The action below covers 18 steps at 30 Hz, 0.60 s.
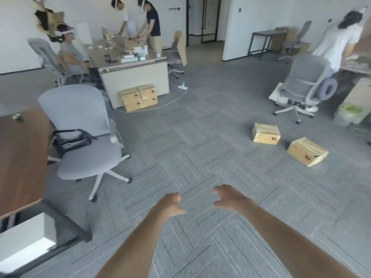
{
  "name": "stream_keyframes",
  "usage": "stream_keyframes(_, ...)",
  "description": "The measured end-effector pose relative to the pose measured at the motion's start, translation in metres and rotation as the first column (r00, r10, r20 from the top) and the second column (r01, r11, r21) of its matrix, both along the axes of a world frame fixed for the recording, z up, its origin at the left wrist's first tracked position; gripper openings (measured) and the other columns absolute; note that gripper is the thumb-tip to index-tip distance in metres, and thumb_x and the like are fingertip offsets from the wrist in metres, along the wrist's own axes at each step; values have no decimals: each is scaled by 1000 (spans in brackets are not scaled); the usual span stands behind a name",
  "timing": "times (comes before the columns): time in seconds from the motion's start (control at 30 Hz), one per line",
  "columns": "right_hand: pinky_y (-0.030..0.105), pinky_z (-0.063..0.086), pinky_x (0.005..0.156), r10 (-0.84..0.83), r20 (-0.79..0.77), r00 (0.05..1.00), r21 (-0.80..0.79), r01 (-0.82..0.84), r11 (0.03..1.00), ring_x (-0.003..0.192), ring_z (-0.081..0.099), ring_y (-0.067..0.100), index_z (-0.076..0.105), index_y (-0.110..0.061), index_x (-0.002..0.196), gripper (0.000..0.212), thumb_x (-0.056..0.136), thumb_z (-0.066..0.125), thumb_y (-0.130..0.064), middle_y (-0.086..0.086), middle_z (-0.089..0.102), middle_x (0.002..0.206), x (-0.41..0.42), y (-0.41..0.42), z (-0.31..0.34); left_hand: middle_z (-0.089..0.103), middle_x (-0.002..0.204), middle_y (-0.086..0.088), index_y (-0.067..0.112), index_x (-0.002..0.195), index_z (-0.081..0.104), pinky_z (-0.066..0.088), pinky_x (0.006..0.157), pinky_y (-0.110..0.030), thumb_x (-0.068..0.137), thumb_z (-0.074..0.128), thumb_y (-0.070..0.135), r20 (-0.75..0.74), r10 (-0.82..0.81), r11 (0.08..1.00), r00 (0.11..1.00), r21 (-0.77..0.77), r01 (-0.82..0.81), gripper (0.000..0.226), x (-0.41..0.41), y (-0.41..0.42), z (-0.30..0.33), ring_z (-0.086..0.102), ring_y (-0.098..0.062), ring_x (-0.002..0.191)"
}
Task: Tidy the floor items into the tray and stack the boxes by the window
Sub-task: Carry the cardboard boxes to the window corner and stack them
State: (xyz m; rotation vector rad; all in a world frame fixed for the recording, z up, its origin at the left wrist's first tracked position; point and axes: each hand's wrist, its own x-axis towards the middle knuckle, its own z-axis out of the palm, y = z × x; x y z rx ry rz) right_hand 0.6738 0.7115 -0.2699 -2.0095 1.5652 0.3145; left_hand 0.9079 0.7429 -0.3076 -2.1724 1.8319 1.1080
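Both hands are empty: the left hand and right hand reach forward with fingers loosely curled above the grey carpet floor. 2 tan cardboard boxes lie at 2 o'clock, the nearer tilted box and the farther box. The box step seems to be starting; next means walking over and gripping 1 by its sides. No tray or window shows.
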Motion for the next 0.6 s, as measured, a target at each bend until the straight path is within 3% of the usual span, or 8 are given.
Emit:
stream_keyframes(0.23, 36, 50, 94, -365, 23, 931, -22, 365, 931, 120, 56, 26, 50, -17, 139, 52, 88, 61, -26, 9, 52, 138, -200, -110, 0, 52, 138, -5, 18, 140, 46, 47, 98, -36, 86, 67, 34, -57, -243, 970, 968, -45, 240, 60, -195, -159, 15, 56, -24, 119)
stream_keyframes(0.6, 36, 46, 98, -548, 4, 836, 31, 548, 836, 127, 51, 26, 48, -20, 141, 58, 87, 67, -33, 6, 50, 143, -332, -281, -31, 53, 131, -4, 19, 136, 48, 48, 97, -35, 83, 70, 37, -39, -449, 893, 893, -13, 449, 60, -325, -394, -7, 57, -21, 114)
